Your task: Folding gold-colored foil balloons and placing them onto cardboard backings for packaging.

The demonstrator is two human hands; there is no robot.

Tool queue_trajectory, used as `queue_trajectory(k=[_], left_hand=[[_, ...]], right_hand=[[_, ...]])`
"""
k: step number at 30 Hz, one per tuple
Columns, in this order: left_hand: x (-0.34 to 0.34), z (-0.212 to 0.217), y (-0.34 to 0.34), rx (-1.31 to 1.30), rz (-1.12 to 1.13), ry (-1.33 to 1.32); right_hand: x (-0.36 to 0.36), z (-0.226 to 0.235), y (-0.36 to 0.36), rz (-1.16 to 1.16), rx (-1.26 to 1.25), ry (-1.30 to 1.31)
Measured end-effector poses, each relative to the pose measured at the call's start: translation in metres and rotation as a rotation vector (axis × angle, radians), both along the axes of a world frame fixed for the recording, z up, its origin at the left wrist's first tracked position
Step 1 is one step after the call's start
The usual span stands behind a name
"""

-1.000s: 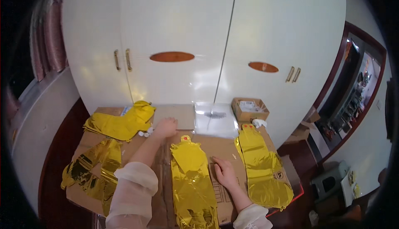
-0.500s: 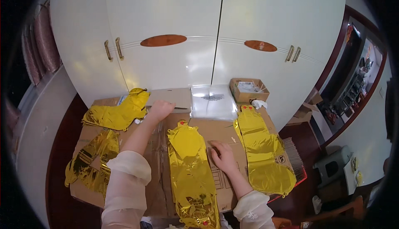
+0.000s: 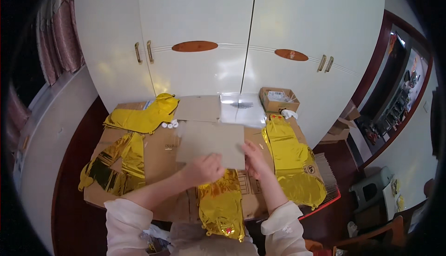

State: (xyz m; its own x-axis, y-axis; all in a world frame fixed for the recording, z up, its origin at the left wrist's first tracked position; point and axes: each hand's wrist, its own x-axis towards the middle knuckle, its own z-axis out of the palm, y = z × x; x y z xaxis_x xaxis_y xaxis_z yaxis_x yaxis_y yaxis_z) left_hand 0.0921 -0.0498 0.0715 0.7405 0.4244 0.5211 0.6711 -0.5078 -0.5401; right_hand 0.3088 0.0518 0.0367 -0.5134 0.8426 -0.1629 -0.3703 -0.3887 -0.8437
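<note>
A plain grey-brown cardboard sheet (image 3: pixel 211 139) is over the middle of the work surface, covering the upper part of a flat gold foil balloon (image 3: pixel 220 205). My right hand (image 3: pixel 254 158) grips the sheet's right edge, fingers bent around it. At the sheet's lower edge is my left hand (image 3: pixel 209 167), its fingers curled closed. Whether these pinch the sheet or something small is hidden. More flat gold foil balloons lie around: one at the back left (image 3: pixel 144 116), one at the front left (image 3: pixel 130 158) and one on the right (image 3: pixel 290 158).
Clear plastic bags (image 3: pixel 241 108) lie at the back beside another cardboard sheet (image 3: pixel 199 108). An open carton (image 3: pixel 279 100) holds small papers. Small white rolls (image 3: pixel 170 124) sit near the back-left balloon. A white cabinet (image 3: pixel 195 74) stands behind; a grey stool (image 3: pixel 371 186) is at right.
A cardboard sheet has come from the back left to the middle, over the centre balloon. My left hand has moved nearer and right; my right hand has taken the sheet's edge.
</note>
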Motion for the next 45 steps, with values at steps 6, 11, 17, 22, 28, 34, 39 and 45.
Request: queue_trajectory(k=[6,11,17,22,28,34,39,45], left_hand=[[0.002,-0.028,-0.012,-0.408,-0.051,-0.348],[-0.029,-0.073,0.009,-0.554,0.234,-0.438],[-0.034,-0.103,0.011,-0.725,0.306,-0.380],[-0.033,-0.102,0.006,-0.677,0.303,-0.375],[-0.032,-0.108,0.006,-0.657,0.274,-0.382],[-0.029,-0.107,0.008,-0.613,0.272,-0.340],[-0.031,-0.112,0.008,-0.589,0.260,-0.348],[-0.029,-0.113,0.007,-0.585,0.256,-0.365]], right_hand=[[0.014,-0.052,-0.004,0.004,0.288,-0.257],[0.007,-0.061,-0.015,-0.099,0.479,-0.444],[0.012,-0.075,-0.022,-0.222,0.802,-0.892],[0.011,-0.067,-0.035,-0.328,1.135,-1.145],[0.004,-0.058,-0.044,-0.279,1.134,-1.334],[0.008,-0.058,-0.044,-0.136,1.543,-1.110],[0.019,-0.044,-0.056,0.094,1.505,-1.072],[0.076,-0.009,-0.133,0.579,1.508,-1.113]])
